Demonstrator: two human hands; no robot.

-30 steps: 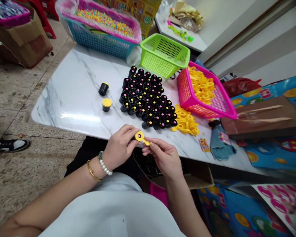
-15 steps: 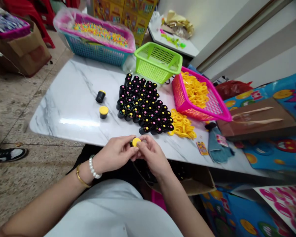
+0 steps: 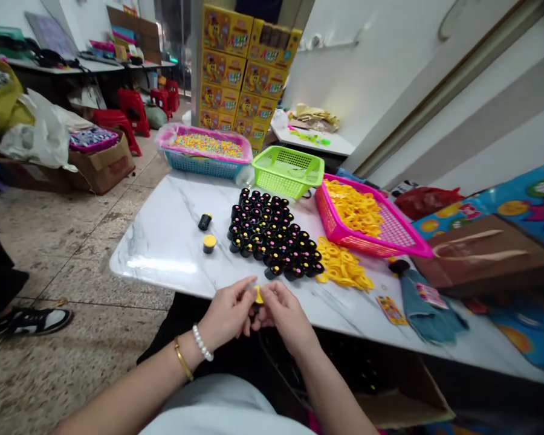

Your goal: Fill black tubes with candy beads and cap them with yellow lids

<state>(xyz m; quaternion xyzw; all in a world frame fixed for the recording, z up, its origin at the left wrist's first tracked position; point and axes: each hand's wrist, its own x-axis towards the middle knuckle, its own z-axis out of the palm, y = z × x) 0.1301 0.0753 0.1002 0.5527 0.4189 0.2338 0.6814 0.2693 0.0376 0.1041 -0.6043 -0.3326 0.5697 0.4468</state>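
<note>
Just past the table's near edge, my left hand (image 3: 229, 311) and my right hand (image 3: 288, 314) meet around one small cup with a yellow lid (image 3: 259, 295). Fingers of both hands close on it, and its dark lower part is mostly hidden by them. Beyond the hands stand many small black cups (image 3: 272, 232), packed close together, with pink or yellow dots showing in their open tops. To their left are a yellow-lidded black cup (image 3: 209, 244) standing upright and another black cup (image 3: 204, 222) with a yellow lid, slightly tilted. Loose yellow lids (image 3: 342, 264) lie piled at the right.
A pink basket (image 3: 367, 243) holds more yellow lids. Behind are a green basket (image 3: 288, 181) and a blue basket (image 3: 202, 164) of coloured beads. A denim piece (image 3: 428, 311) and paper bag (image 3: 485, 260) lie right. An open carton (image 3: 403, 405) stands below; someone's shoe (image 3: 31, 320) is left.
My view has tilted up, showing more of the room and stacked yellow boxes. Both hands still grip the cup, whose lid has turned and shows less of its flat top.
</note>
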